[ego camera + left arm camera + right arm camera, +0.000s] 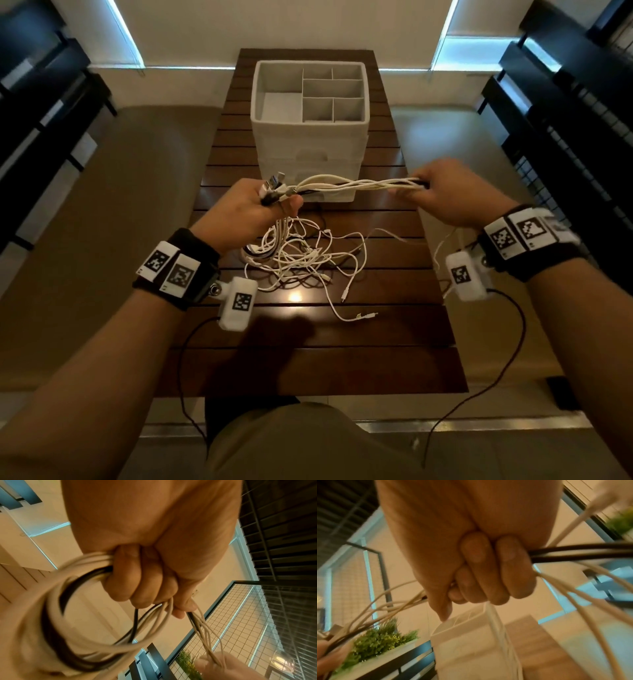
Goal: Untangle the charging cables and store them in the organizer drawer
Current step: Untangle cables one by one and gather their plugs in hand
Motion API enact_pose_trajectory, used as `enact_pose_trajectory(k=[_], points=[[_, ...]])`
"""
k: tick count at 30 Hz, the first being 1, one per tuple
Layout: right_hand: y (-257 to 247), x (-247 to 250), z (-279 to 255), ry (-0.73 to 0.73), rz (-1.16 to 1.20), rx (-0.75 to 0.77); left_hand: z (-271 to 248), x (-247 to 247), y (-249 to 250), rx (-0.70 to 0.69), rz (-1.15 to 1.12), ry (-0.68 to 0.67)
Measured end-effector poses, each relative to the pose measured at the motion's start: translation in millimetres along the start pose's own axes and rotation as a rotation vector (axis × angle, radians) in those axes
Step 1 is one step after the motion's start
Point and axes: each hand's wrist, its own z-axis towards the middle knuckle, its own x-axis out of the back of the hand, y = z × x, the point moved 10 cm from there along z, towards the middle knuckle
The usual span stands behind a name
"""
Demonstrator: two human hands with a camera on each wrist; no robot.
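Note:
A bundle of white and black charging cables [356,185] stretches between my two hands above the slatted wooden table [394,329]. My left hand [260,205] grips the plug ends, fingers curled round the cables [133,626]. My right hand [424,192] is closed round the same strands [573,588] further along. Loose loops of the cables [301,260] hang from my left hand and lie tangled on the table. The white organizer [310,161] stands behind the hands, its top divided into several empty compartments; the drawer front faces me, partly hidden by the cables.
Tan benches [113,222] flank the table on both sides. Dark slatted shelving [565,113] lines the right and left edges. Black sensor wires [493,383] trail from my wrist cameras across the table's near end.

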Motion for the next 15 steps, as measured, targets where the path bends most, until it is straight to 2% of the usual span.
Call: enact_pose_trajectory(k=[5,8,12,15], points=[[4.1,24.8,11.3,-0.01,-0.422,-0.081,-0.2,-7.1,-2.8,0.007,-0.008,0.003],[10.7,-2.8,15.1,-0.118,-0.443,-0.114,-0.9,-3.4,-11.2,0.027,-0.018,0.045],[15.4,-78.3,5.7,-0.42,-0.089,-0.118,-0.7,1.3,-32.5,0.089,-0.022,0.104],[33.8,-122.9,-2.0,-0.516,0.52,-0.296,-2.8,3.8,-44.7,0.121,-0.076,0.137]])
